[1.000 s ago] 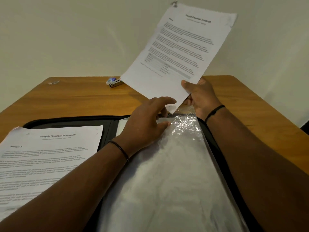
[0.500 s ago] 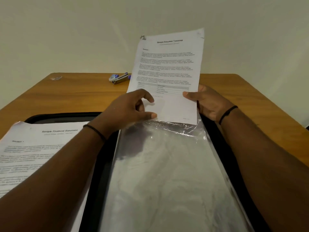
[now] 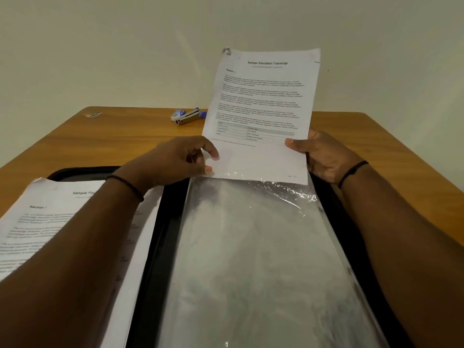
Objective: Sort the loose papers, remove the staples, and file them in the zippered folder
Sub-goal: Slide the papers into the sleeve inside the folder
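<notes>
At the far left, a stack of printed papers (image 3: 57, 222) headed "Sample Fin…" lies on the left half of the open zippered folder (image 3: 160, 247), probably parked there to wait its turn while the right half is being filled. The left forearm crosses over it. The left hand (image 3: 175, 159) reaches to the top edge of the clear plastic sleeve (image 3: 251, 259); its thumb and forefinger are curled at the lower left corner of the upright sheet, apparently pinching either the corner or the sleeve's lip to hold the mouth open, and I cannot tell which.

Beyond that hand, on the wooden table (image 3: 100, 141), a staple remover (image 3: 188, 116) with a purple grip rests near the far edge, set aside within reach, and a small scrap (image 3: 93, 114), too small to identify, lies further left.

In the middle, the "Sample Education Transcript" sheet (image 3: 263, 109) stands nearly upright, with its bottom edge meeting the sleeve's crinkled opening, aligned so it can slide straight down. Something small, possibly a staple or a torn bit, shows at its top left corner.

On the right, the right hand (image 3: 324, 156) grips the sheet's lower right edge, thumb in front and fingers behind, steadying it and keeping it flat. Judged from this, the filing step is under way and the sheet is not yet inside.
</notes>
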### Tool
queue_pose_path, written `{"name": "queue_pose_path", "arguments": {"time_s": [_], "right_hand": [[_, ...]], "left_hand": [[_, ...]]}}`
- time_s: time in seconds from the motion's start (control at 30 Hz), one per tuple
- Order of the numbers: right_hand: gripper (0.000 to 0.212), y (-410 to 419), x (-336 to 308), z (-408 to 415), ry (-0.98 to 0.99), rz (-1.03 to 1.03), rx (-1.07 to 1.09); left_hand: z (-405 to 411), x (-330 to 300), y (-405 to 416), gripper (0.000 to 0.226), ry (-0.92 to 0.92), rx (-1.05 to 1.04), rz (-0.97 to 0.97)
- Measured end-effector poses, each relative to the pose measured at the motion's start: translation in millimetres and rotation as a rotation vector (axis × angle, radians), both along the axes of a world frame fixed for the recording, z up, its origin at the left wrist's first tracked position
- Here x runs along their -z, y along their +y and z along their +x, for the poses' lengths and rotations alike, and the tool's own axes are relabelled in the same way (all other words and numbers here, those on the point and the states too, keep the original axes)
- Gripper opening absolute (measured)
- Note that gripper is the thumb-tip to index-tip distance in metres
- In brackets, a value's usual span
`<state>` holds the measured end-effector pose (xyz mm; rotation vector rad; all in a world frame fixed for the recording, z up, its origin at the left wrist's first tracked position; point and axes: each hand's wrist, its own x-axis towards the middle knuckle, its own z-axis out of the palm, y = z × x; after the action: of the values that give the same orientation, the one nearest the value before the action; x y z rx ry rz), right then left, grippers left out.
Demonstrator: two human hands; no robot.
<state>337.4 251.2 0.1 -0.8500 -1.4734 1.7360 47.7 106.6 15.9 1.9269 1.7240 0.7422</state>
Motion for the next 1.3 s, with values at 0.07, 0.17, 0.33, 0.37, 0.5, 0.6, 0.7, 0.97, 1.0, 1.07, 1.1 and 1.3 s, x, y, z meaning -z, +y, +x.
{"name": "queue_pose_path", "arguments": {"time_s": [0.07,0.17,0.33,0.37,0.5,0.6,0.7,0.97,1.0,1.07,1.1,1.3], "right_hand": [[0.040,1,0,-1,-0.002,-0.003,0.007],[0.040,1,-1,0,0.022,-0.015,0.031],[0.037,1,-3,3,0.067,-0.028,0.023],[0.037,2,-3,4,0.071,-0.033,0.022],[0.040,4,-3,3,0.045,-0.050,0.019],[0.040,4,-3,2,0.020,-0.046,-0.009],[0.039,4,-3,2,0.008,-0.045,-0.022],[0.034,4,-5,2,-0.021,-0.064,-0.031],[0.034,4,-4,2,-0.030,-0.063,-0.031],[0.035,2,-5,1,-0.060,-0.046,-0.033],[0.036,1,-5,1,-0.074,-0.032,-0.047],[0.039,-5,-8,4,-0.162,0.066,-0.170]], "left_hand": [[-2,0,-1,0.030,-0.036,0.003,-0.002],[3,0,-1,0.034,-0.075,0.009,0.013],[14,2,2,0.038,-0.037,0.013,-0.001],[15,2,3,0.038,-0.030,0.007,-0.004],[7,6,7,0.028,-0.048,-0.054,-0.029],[8,9,9,0.021,-0.006,-0.172,0.036],[17,10,11,0.026,-0.029,-0.405,0.121],[19,9,13,0.024,-0.173,-0.469,-0.042],[17,9,14,0.023,-0.158,-0.460,-0.068],[13,9,14,0.024,-0.126,-0.472,-0.112],[11,10,15,0.024,-0.098,-0.490,-0.125],[21,13,17,0.057,0.289,-0.485,0.039]]}}
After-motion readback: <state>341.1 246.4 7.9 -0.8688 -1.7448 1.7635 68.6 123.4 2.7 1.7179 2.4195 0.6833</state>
